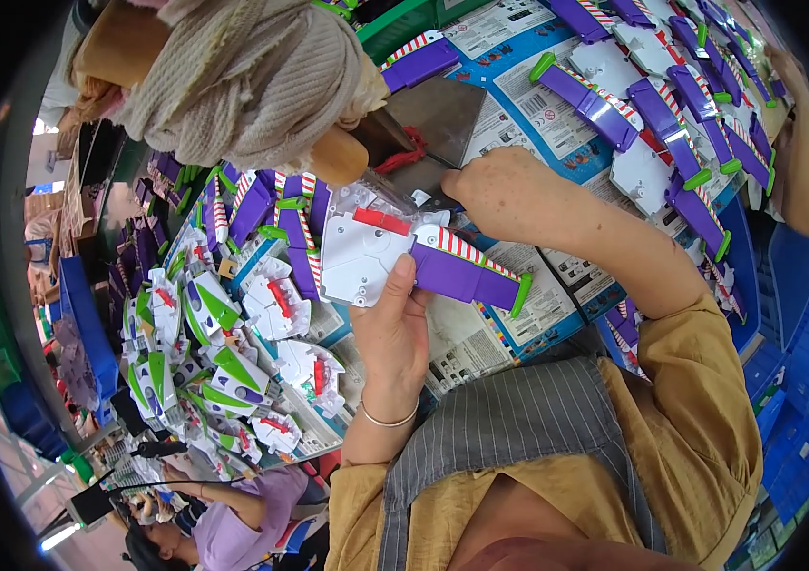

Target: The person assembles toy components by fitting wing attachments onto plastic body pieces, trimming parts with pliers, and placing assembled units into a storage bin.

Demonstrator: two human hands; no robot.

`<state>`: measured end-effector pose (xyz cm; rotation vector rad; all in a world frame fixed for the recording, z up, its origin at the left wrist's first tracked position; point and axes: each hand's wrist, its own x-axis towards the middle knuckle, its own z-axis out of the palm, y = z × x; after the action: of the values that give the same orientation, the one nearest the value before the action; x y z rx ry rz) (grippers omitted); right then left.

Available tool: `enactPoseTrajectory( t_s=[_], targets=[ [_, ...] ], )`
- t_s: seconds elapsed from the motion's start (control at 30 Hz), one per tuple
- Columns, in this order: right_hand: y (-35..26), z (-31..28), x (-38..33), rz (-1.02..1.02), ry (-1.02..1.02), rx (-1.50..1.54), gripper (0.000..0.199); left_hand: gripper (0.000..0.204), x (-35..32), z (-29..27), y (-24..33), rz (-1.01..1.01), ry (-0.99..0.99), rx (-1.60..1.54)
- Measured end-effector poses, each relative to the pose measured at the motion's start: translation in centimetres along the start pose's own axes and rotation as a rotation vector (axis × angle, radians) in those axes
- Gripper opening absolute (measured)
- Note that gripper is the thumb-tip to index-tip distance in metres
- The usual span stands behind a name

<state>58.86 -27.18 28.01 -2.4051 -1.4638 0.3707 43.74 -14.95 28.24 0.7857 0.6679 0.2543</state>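
Left hand (393,328) grips white-and-purple toy wing (414,259) from below, thumb pressed on white panel, centre of view. Right hand (499,190) closed at wing's far edge; fingertips hidden, held item unclear. Printed cards (542,285) beneath. Toy-part pile (224,333) left. Beige cloth (252,76) blocks far-left view.

Bright, even light from overhead fills the scene, with soft, faint shadows and saturated colours. Fisheye distortion bends straight edges near the rim (a black vignette rings the corners). The nearest clothing looks slightly soft.
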Motion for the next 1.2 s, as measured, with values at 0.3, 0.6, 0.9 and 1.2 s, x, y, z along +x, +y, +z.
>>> enactPoseTrajectory(
  t_s=[0.3, 0.6, 0.9, 1.2],
  targets=[
    [-0.1, -0.1, 0.0, 0.023, -0.013, 0.015, 0.017, 0.037, -0.2, 0.6, 0.2, 0.001, 0.007, -0.036],
    [-0.3, 0.6, -0.7, 0.015, -0.013, -0.107, 0.011, 0.033, -1.2, -0.6, -1.0, -0.049, -0.038, -0.126],
    [-4.8, 0.4, -4.7, -0.148, -0.325, -0.644, 0.004, 0.035, -2.6, -7.7, 5.5, 0.963, -0.043, 1.495],
    [-2.7, 1.0, -7.2, -0.100, 0.258, 0.352, 0.046, 0.022, 1.8, -8.1, 7.9, 0.684, 0.150, 2.031]
  ],
)
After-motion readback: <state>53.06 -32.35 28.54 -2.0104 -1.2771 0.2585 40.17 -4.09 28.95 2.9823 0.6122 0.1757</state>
